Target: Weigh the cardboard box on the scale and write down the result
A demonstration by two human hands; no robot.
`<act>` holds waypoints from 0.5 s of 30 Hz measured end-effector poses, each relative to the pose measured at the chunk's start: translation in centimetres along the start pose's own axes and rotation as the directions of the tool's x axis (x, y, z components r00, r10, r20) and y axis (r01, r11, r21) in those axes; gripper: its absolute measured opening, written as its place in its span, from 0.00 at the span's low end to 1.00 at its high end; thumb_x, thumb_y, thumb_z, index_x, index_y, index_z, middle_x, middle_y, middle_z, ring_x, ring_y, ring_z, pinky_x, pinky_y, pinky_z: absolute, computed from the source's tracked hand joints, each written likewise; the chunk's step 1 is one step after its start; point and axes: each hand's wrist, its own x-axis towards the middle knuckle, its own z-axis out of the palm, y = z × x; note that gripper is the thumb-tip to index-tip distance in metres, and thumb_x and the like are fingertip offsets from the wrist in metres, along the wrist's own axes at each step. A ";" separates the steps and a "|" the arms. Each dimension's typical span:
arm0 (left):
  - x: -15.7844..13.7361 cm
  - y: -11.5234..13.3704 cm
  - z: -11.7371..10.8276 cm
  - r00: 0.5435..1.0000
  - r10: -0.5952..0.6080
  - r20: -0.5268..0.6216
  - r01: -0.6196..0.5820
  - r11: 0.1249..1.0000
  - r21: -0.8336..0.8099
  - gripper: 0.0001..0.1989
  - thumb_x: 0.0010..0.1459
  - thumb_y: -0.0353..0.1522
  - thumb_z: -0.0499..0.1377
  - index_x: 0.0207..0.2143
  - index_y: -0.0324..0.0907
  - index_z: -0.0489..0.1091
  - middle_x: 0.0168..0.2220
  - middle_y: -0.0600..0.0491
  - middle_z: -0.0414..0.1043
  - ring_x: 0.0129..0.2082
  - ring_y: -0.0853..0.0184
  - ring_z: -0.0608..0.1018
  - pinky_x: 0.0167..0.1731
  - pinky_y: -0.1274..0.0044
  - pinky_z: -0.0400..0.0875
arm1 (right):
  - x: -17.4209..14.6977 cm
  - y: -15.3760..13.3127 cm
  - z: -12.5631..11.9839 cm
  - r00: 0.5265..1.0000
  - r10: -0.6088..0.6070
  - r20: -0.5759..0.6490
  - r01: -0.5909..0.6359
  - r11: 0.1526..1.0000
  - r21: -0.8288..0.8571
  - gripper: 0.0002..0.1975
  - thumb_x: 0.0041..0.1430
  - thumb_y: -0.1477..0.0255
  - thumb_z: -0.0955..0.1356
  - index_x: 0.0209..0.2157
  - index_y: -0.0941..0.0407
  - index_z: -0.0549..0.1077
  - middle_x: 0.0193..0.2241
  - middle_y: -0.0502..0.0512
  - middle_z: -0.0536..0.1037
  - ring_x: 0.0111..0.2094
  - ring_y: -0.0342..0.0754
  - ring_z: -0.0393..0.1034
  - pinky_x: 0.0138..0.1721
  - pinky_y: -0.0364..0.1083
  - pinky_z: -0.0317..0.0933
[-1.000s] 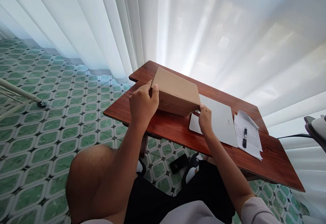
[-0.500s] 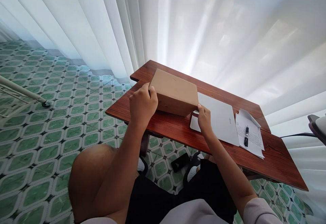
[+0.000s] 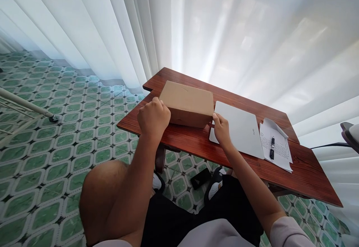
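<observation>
While the cardboard box [image 3: 187,103] sits flat near the tabletop [image 3: 196,144]'s far left corner, I have my left hand [image 3: 153,118] curled against its left end, fingers closed on that edge, and my right hand [image 3: 221,129] gripping its near right corner. Just right of the box lies a white laptop [image 3: 238,127], then a paper sheet [image 3: 277,148] with a black pen [image 3: 271,148] on it.

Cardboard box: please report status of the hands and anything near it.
Left hand and right hand grip the cardboard box at its near corners. Box flat on wooden table. White laptop close beside it.
</observation>
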 end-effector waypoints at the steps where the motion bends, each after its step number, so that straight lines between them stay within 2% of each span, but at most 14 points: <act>1: 0.0 0.0 0.0 1.000 -0.006 0.009 0.006 1.000 0.014 0.23 0.66 0.33 0.41 0.49 0.33 0.73 0.44 0.33 0.77 0.45 0.44 0.80 0.44 0.61 0.71 | 0.0 -0.1 0.1 1.000 0.004 0.005 -0.004 1.000 0.011 0.24 0.66 0.52 0.60 0.39 0.54 0.79 0.41 0.57 0.79 0.44 0.52 0.72 0.41 0.49 0.73; 4: -0.1 -0.1 -0.1 1.000 -0.011 0.029 0.010 0.999 0.036 0.24 0.66 0.32 0.41 0.48 0.32 0.73 0.44 0.32 0.77 0.45 0.42 0.79 0.44 0.60 0.71 | -0.2 -0.3 0.3 1.000 0.021 0.008 -0.022 0.998 0.052 0.23 0.66 0.53 0.61 0.42 0.54 0.80 0.46 0.58 0.79 0.45 0.51 0.72 0.41 0.48 0.75; 8: -0.1 -0.1 -0.3 0.999 -0.017 0.047 0.015 0.999 0.046 0.25 0.66 0.33 0.40 0.49 0.31 0.73 0.45 0.31 0.76 0.46 0.41 0.79 0.45 0.58 0.72 | -0.4 -0.2 0.6 1.000 0.020 -0.004 -0.020 0.995 0.096 0.23 0.66 0.53 0.62 0.42 0.54 0.80 0.51 0.59 0.78 0.47 0.52 0.73 0.41 0.49 0.75; 12: 0.0 -0.3 0.0 0.998 -0.014 0.057 0.013 1.000 0.016 0.26 0.66 0.33 0.41 0.54 0.30 0.73 0.46 0.31 0.76 0.47 0.41 0.79 0.47 0.55 0.71 | -0.4 0.3 0.6 1.000 -0.012 -0.012 0.012 0.998 0.065 0.24 0.67 0.51 0.61 0.44 0.53 0.81 0.53 0.59 0.78 0.51 0.54 0.72 0.46 0.51 0.74; 15: -0.2 -0.2 0.5 0.995 0.074 -0.069 -0.080 0.993 -0.086 0.29 0.66 0.31 0.42 0.63 0.27 0.66 0.55 0.31 0.73 0.57 0.42 0.73 0.54 0.55 0.68 | -0.3 0.5 0.5 0.999 -0.041 0.009 0.041 0.999 0.021 0.24 0.68 0.53 0.60 0.50 0.52 0.80 0.54 0.59 0.78 0.54 0.55 0.72 0.52 0.54 0.71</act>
